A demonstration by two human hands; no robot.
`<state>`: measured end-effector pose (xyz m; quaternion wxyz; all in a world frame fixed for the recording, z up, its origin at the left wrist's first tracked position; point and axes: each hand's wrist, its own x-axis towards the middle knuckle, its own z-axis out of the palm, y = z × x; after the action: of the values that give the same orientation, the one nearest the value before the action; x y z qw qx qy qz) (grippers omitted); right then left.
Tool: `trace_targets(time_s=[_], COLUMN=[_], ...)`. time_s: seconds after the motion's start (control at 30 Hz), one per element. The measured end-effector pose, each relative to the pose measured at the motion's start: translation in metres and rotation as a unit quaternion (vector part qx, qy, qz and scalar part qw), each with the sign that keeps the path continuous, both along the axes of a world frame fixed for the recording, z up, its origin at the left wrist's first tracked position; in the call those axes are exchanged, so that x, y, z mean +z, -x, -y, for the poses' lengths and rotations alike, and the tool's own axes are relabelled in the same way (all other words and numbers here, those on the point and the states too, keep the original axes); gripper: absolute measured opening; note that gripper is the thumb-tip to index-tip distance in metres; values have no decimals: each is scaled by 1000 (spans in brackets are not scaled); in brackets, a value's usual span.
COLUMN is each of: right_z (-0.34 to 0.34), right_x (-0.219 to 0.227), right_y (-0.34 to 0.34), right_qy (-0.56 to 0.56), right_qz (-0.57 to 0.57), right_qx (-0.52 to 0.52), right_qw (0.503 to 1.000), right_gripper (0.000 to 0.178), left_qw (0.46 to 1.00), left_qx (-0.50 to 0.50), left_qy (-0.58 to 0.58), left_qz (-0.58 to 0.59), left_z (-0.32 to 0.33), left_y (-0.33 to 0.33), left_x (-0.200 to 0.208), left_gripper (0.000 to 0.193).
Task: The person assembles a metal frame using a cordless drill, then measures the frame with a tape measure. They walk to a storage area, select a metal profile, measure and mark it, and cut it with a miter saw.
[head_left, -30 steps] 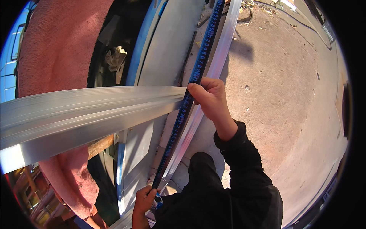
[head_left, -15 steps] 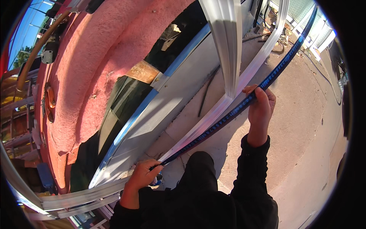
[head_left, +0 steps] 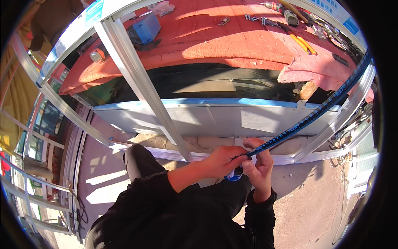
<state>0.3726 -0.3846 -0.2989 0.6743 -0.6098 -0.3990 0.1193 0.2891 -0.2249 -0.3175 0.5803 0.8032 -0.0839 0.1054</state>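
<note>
A: What's the biggest thing here?
B: The desk [head_left: 232,37] w/ a red cloth on top. Tools lie on it, e.g. a blue box [head_left: 145,28] at the back.

A: And next?
B: A big metal frame [head_left: 137,79] leans in front of the desk. Its bottom bar sits right by the hands. Looks stiff & light, I think, w/ hard edges.

A: What's the blue strip?
B: A tape measure [head_left: 302,122]. It runs from the hands up to the right, along the frame. Thin & bendy, prob. springy, so it may snap back. Best to pinch it flat near the end.

A: The hands?
B: Left hand [head_left: 224,161], grip closed, fingers pinch the tape. Right hand [head_left: 259,166], grip curled shut round the tape & its small blue case [head_left: 234,176]. Both hands touch each other.
</note>
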Motion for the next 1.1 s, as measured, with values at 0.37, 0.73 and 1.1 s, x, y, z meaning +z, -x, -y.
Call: trace_targets(time_s=[0.37, 0.73, 1.1], right_z=[-75, -86, -70], right_x=[-37, -11, 66], right_y=[76, 52, 40], right_qy=[178, 398, 340], right_qz=[-180, 324, 470], right_qx=[315, 142, 22], right_qw=[915, 846, 814], right_gripper=[39, 27, 19], left_qw=[948, 877, 874], left_qx=[245, 289, 341], left_qy=[166, -340, -346], left_qz=[119, 177, 12], left_z=[-72, -104, -197], left_y=[135, 181, 209], left_x=[11, 20, -13], left_gripper=[25, 30, 23])
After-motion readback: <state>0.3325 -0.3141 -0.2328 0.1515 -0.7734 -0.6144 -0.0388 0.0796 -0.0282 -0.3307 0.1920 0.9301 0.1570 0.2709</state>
